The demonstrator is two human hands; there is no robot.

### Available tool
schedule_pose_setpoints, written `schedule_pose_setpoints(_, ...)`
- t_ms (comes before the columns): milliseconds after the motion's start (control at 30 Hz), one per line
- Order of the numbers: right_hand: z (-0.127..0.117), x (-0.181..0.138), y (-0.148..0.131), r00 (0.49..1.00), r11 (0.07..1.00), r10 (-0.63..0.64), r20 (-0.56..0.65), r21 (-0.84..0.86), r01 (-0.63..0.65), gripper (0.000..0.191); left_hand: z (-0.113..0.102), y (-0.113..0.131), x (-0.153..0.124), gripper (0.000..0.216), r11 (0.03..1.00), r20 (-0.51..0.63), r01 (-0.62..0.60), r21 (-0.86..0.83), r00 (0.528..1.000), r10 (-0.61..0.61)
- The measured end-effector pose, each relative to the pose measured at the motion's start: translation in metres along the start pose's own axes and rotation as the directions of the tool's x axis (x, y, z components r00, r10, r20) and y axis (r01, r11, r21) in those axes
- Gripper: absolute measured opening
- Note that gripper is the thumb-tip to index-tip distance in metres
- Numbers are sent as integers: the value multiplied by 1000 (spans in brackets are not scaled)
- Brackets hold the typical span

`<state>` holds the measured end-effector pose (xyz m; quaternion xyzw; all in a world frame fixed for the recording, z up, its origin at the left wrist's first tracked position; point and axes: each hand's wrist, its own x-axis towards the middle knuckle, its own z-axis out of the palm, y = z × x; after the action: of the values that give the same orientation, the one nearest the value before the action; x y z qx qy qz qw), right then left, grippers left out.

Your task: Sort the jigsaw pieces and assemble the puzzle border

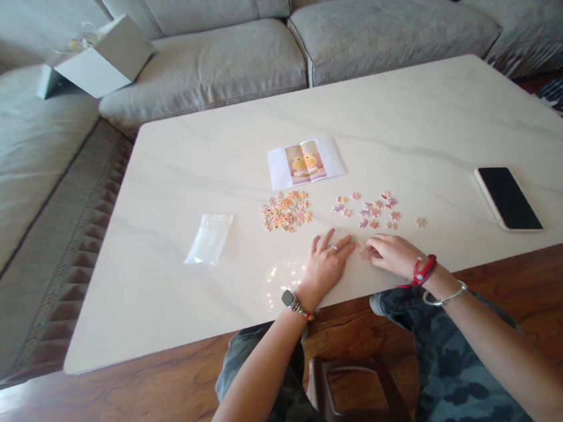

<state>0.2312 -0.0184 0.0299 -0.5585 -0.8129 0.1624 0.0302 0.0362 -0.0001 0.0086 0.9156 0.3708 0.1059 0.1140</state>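
My left hand lies on the white table with its fingers stretched out, a ring on one of them. Its index fingertip rests by a small greenish puzzle piece. Close to its right, my right hand is curled, thumb and fingertips pinched at a pale pink puzzle piece on the tabletop. The fingers partly hide that piece. Beyond the hands, a dense pile of orange and pink puzzle pieces lies to the left. A looser group of pinkish puzzle pieces is spread to the right.
A creased sheet with a picture of yellow figures lies behind the pieces. A clear plastic bag is at the left, a phone at the right. One single piece lies apart. A grey sofa lines the table's far side.
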Motion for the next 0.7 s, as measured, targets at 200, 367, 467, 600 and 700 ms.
schedule_pose_setpoints(200, 9, -11, 4, 982, 999, 2, -188, 41, 5, 8, 2, -2, 0, 38, 1000, -9, -13, -19, 1000, 13)
schedule_pose_setpoints(367, 23, -17, -15, 953, 988, 151, -264, 15, -152, 10, 2, -2, 0, 37, 1000, 3, -9, -27, 1000, 9)
schedule_pose_setpoints(467, 23, -14, -16, 962, 997, 58, -268, 74, -39, 5, 0, -2, 1, 38, 999, 11, -8, -36, 1000, 8)
schedule_pose_setpoints(600, 18, -11, -12, 966, 984, -22, -256, 166, 67, 21, -2, -2, 1, 39, 999, 25, -7, -36, 1000, 8)
schedule_pose_setpoints(700, 17, -11, -11, 969, 979, -60, -239, 178, 104, 19, -2, -2, 1, 38, 1000, 31, -4, -25, 1000, 5)
